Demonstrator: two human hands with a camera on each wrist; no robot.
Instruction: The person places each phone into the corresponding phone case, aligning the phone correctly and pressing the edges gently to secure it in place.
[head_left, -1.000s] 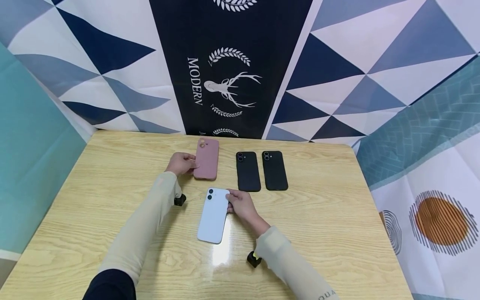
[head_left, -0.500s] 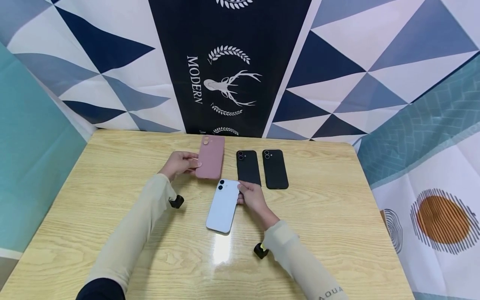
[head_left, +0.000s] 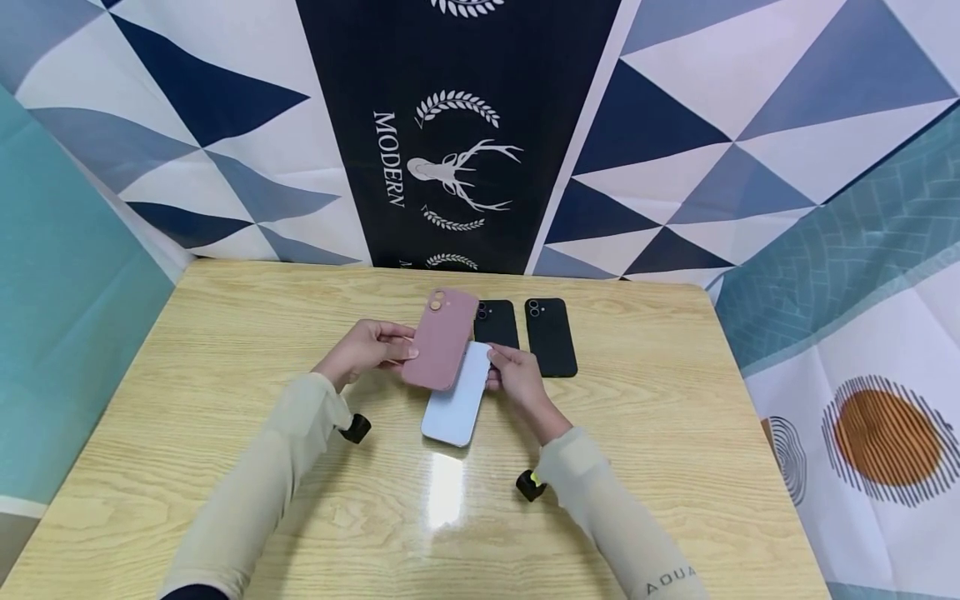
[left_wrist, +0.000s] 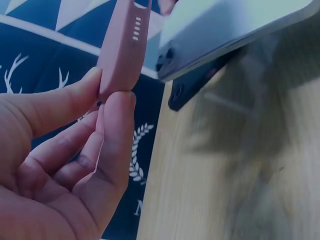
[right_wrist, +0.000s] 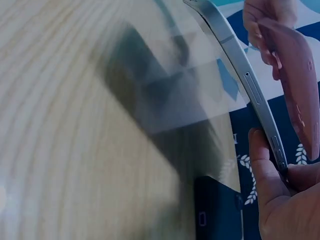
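My left hand [head_left: 367,348] grips a pink phone case [head_left: 444,337] by its left edge, thumb on top and fingers beneath. In the left wrist view the pink case [left_wrist: 122,50] stands edge-on, a row of small slots in its side. My right hand [head_left: 522,383] pinches a white phone [head_left: 459,408] near its upper right corner. The right wrist view shows the phone's metal side [right_wrist: 255,95] with its buttons, raised over the table. In the head view the pink case overlaps the phone's upper left part and hides its cameras.
Behind my right hand lies a black phone-shaped piece [head_left: 497,321] with two camera rings, partly covered by the pink case. A similar black piece [head_left: 551,337] lies to its right. The wooden table [head_left: 645,467] meets a patterned cloth wall [head_left: 450,225] at the back.
The pink case has been lifted and brought right and toward me, tilting over the phone. The white phone has moved up and right, and the two now overlap in the head view.
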